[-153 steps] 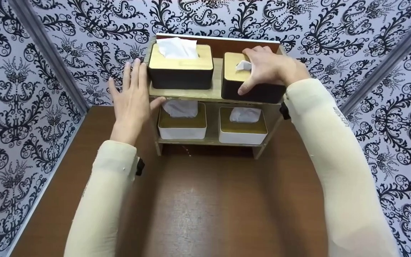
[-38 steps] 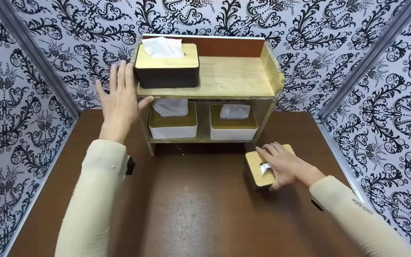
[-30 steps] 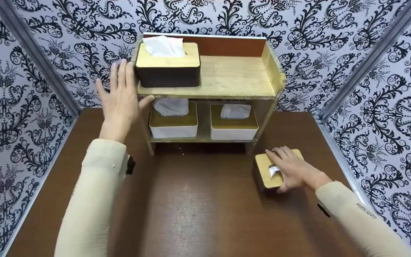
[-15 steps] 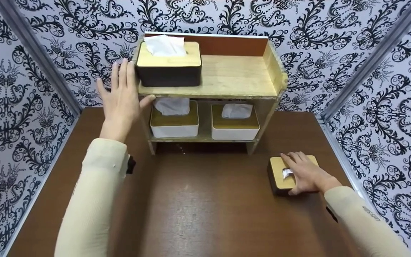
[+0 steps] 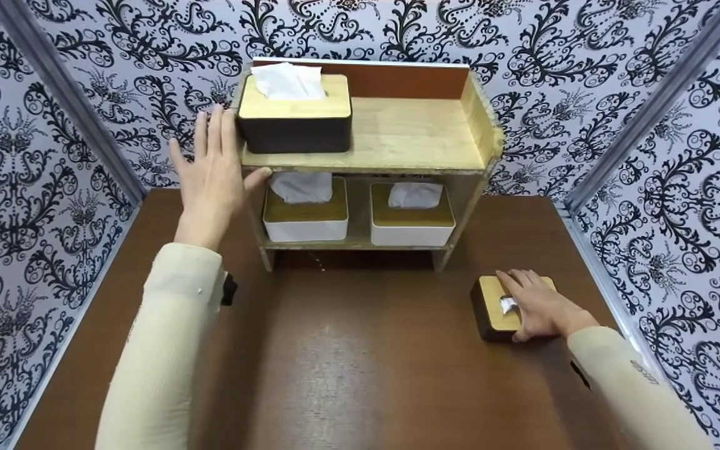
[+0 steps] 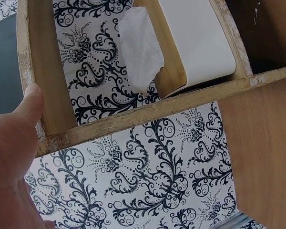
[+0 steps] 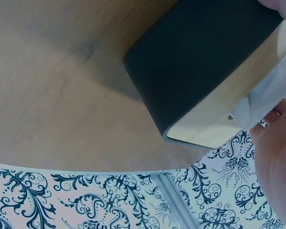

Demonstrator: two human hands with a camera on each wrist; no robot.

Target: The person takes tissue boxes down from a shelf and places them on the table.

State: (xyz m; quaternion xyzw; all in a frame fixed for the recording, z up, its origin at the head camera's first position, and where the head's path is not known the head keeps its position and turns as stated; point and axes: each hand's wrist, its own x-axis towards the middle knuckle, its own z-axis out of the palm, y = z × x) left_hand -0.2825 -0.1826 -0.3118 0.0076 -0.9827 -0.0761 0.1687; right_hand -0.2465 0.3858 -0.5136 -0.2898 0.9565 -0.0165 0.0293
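Observation:
My right hand point(image 5: 541, 307) spans a dark tissue box with a pale wooden lid point(image 5: 490, 306), its thumb on the near side and fingers over the far edge. The box is at the table's right side; a bit of white tissue point(image 7: 257, 102) pokes from its slot in the right wrist view. Against the left side of a two-tier wooden shelf point(image 5: 419, 140) rests my left hand point(image 5: 211, 181), fingers straight up and thumb at the front edge. On the upper tier's left sits another dark tissue box point(image 5: 294, 134). Its right half is bare.
Two white tissue boxes with wooden lids, a left one point(image 5: 307, 230) and a right one point(image 5: 412, 234), stand on the lower tier. Patterned walls point(image 5: 679, 156) enclose the brown table point(image 5: 347, 350) at the back and both sides.
My right hand has carried the dark tissue box from the upper tier's right half down to the table, then farther right. My left hand has stayed at the shelf's left side.

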